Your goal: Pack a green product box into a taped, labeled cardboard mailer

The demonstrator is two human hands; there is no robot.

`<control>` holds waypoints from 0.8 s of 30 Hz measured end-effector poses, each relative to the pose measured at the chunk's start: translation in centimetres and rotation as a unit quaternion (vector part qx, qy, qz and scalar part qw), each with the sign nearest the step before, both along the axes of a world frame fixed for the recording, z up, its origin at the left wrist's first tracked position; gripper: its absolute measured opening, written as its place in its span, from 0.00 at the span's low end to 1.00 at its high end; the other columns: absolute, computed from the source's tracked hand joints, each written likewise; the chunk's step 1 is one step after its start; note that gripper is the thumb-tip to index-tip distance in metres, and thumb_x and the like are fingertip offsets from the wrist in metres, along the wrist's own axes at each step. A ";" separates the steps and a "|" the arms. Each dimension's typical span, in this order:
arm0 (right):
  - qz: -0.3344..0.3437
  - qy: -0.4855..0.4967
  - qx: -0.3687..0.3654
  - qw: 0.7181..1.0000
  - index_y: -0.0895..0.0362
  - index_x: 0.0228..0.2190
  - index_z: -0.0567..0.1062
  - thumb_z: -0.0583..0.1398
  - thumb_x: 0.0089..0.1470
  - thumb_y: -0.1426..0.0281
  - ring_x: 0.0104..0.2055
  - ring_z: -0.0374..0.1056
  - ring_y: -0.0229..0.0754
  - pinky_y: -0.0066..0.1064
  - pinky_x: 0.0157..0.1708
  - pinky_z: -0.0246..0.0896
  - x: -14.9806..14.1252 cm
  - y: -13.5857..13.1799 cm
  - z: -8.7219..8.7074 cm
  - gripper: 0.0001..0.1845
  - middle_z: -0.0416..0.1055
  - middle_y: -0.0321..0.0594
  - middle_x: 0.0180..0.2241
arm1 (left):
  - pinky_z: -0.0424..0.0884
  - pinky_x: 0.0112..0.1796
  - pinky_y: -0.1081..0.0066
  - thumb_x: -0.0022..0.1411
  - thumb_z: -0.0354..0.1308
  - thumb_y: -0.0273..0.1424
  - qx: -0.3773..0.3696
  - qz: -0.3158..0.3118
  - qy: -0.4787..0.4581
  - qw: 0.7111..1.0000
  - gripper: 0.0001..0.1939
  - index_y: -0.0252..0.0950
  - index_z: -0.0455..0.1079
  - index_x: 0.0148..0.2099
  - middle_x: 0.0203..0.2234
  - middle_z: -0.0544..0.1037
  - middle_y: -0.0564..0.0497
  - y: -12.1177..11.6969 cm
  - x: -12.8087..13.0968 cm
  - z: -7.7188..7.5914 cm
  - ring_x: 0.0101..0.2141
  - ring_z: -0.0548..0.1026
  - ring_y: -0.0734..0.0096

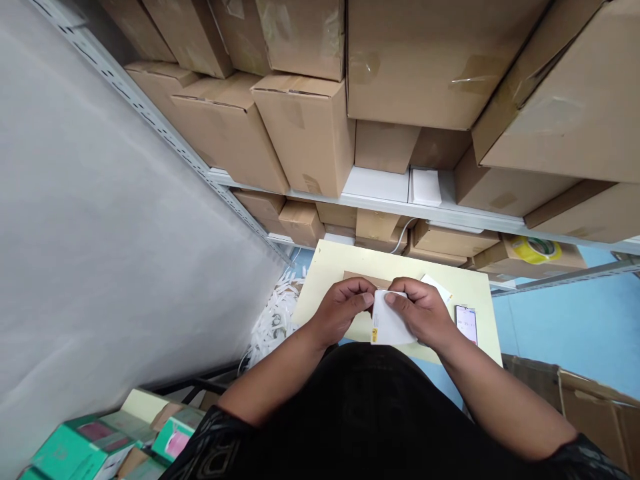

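White card (pixel 395 327) with one small yellow mark is in front of the person's body, above the near part of the pale surface (pixel 473 287). Both forearms reach forward and turn inward, so the two hands come close together, with bent wrists. The right hand (pixel 420 310) is closed narrowly and holds this card by its upper part: the thumb lies flat on the front, and the other fingers are mostly hidden. The left hand (pixel 345 307) has curled fingers, with thumb and index finger nearly together at the card's upper left corner; whether it grips this corner, I cannot tell. On the surface I count one phone (pixel 467 325) with lit screen, to the right of the right hand, one white piece (pixel 436 288) partly behind that hand, and one brown cardboard piece (pixel 360 277) beyond the hands. One yellow tape roll (pixel 525 252) rests farther right.
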State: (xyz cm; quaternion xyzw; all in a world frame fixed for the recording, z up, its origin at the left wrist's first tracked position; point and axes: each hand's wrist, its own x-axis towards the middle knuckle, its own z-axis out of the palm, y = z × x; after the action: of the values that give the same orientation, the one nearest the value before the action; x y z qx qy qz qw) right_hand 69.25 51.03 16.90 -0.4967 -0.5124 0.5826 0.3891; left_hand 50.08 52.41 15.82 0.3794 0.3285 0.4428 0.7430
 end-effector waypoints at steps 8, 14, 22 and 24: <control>0.024 0.055 -0.032 0.998 0.54 0.24 0.74 0.71 0.51 0.50 0.25 0.68 0.39 0.29 0.23 0.61 -0.3 0.0 0.5 0.23 0.75 0.37 0.25 | 0.69 0.32 0.69 0.55 0.73 0.41 -0.004 -0.026 -0.026 0.999 0.16 0.33 0.76 0.32 0.23 0.77 0.51 -0.1 -0.1 0.5 0.26 0.74 0.70; 0.030 0.033 -0.030 0.999 0.55 0.23 0.74 0.71 0.50 0.48 0.24 0.65 0.38 0.29 0.22 0.59 -0.4 -0.1 0.7 0.24 0.73 0.37 0.23 | 0.69 0.33 0.69 0.55 0.72 0.39 -0.003 -0.038 -0.029 0.999 0.14 0.33 0.76 0.32 0.23 0.77 0.50 0.0 0.0 0.3 0.26 0.75 0.69; 0.046 0.032 -0.024 0.998 0.55 0.24 0.75 0.71 0.51 0.50 0.24 0.66 0.38 0.28 0.22 0.59 -0.1 -0.2 0.4 0.23 0.72 0.35 0.23 | 0.69 0.34 0.69 0.56 0.72 0.40 0.023 -0.044 -0.029 0.998 0.15 0.33 0.75 0.33 0.24 0.77 0.50 0.0 -0.1 0.1 0.27 0.74 0.70; 0.046 0.030 -0.025 0.998 0.55 0.23 0.75 0.71 0.51 0.49 0.24 0.65 0.38 0.28 0.22 0.59 -0.2 -0.3 0.4 0.24 0.73 0.36 0.23 | 0.69 0.34 0.69 0.57 0.71 0.38 0.022 -0.047 -0.029 0.998 0.14 0.33 0.76 0.33 0.24 0.77 0.50 -0.1 -0.2 0.1 0.27 0.74 0.70</control>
State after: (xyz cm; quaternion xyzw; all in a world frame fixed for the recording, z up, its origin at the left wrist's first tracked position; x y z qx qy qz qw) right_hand 69.09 50.74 17.30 -0.4650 -0.5079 0.6269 0.3644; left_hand 49.91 52.35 15.87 0.3977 0.2792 0.4254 0.7635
